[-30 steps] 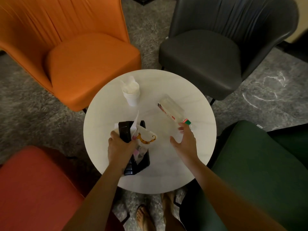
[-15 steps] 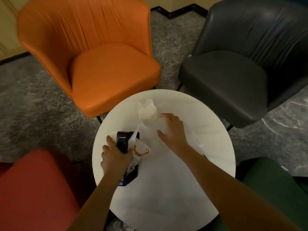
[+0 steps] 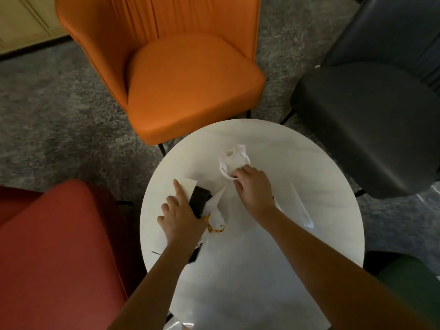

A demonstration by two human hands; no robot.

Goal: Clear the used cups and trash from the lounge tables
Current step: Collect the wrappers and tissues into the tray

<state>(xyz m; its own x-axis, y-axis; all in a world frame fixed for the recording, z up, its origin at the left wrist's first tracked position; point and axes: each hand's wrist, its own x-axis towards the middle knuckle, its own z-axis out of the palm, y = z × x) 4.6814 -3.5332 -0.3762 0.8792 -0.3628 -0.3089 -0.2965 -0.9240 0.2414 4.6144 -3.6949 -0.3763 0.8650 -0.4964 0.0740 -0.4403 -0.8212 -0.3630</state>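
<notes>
- The round table [image 3: 333,177] has a smooth, pale, faintly marbled top.
- A white cup [image 3: 229,164] stands on the far half of the table, with crumpled tissue [image 3: 239,150] poking out of its mouth. Whether it stands upright or tilted is unclear.
- The right hand [image 3: 253,190] has its fingers curled onto the cup's near rim, pinching it.
- The left hand [image 3: 181,219] grips a flat black bag [image 3: 200,200] at the table's left edge. Its index finger is straight and lies on white paper [image 3: 189,185]; the other fingers are curled.
- The bag's long axis runs from the person towards the far side.
- Creased white wrapper [image 3: 217,219] with orange print juts from the bag.
- A blurred clear plastic bottle [image 3: 301,206] lies on its side, right of the right forearm.
- Smooth padded orange armchair [image 3: 190,75] and dark grey armchair [image 3: 371,115] stand beyond.
</notes>
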